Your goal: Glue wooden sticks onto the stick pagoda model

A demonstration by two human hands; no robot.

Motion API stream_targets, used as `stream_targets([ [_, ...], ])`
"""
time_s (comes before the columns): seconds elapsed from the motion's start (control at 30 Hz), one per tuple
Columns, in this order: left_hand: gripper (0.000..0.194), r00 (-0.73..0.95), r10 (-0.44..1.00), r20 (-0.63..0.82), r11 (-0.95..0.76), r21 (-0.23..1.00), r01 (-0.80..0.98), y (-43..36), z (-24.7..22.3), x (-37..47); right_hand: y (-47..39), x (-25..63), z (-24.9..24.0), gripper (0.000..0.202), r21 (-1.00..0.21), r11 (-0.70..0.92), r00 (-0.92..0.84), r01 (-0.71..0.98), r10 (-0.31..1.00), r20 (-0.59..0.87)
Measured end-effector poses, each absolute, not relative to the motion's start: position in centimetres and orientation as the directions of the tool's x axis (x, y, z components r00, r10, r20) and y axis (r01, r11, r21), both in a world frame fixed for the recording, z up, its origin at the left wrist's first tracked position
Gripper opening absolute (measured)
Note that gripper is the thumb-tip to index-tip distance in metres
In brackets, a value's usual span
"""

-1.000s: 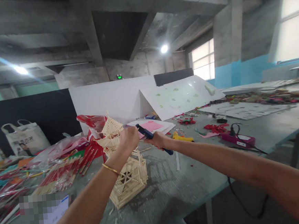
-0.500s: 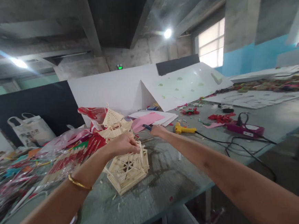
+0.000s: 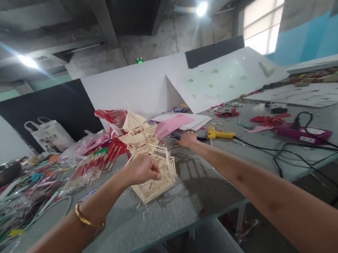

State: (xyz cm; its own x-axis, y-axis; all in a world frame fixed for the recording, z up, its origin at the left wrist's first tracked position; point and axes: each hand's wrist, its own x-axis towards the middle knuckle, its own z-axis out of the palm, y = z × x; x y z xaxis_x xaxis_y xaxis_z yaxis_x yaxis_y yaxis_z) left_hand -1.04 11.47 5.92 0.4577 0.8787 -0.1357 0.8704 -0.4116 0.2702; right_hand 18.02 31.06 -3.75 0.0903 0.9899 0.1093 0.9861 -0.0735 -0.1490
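Observation:
A model pagoda of thin pale wooden sticks (image 3: 138, 136) stands on the table, with a tiered pointed roof at the back and a wider polygonal base (image 3: 156, 190) towards me. In front of the pagoda, over its base, is my left hand (image 3: 143, 169), closed with thumb and fingertips together; anything inside is hidden. To the right of the pagoda, my right hand (image 3: 189, 138) rests low at the tabletop. Its fingers are curled over a dark-blue-handled tool (image 3: 175, 136), whose dark ends show on both sides of the hand. The tool's kind is unclear.
Right of my right hand lies a yellow glue gun (image 3: 220, 133), its black cord trailing to a purple power strip (image 3: 304, 134). Plastic-wrapped sticks (image 3: 87, 164) and a metal bowl (image 3: 3, 174) crowd the left. Pink paper (image 3: 174, 124) lies behind.
My right hand has lowered onto the table with the dark tool. My left hand has come nearer me, over the pagoda's base. The view has shifted left and down.

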Motion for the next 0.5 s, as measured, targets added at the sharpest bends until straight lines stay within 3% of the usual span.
stream_targets([
  [0.5, 0.018, 0.456, 0.885, -0.093, -0.415, 0.284, 0.864, 11.94, 5.42, -0.92, 31.22, 18.1, -4.43, 0.073, -0.124, -0.055, 0.072, 0.991, 0.988, 0.14],
])
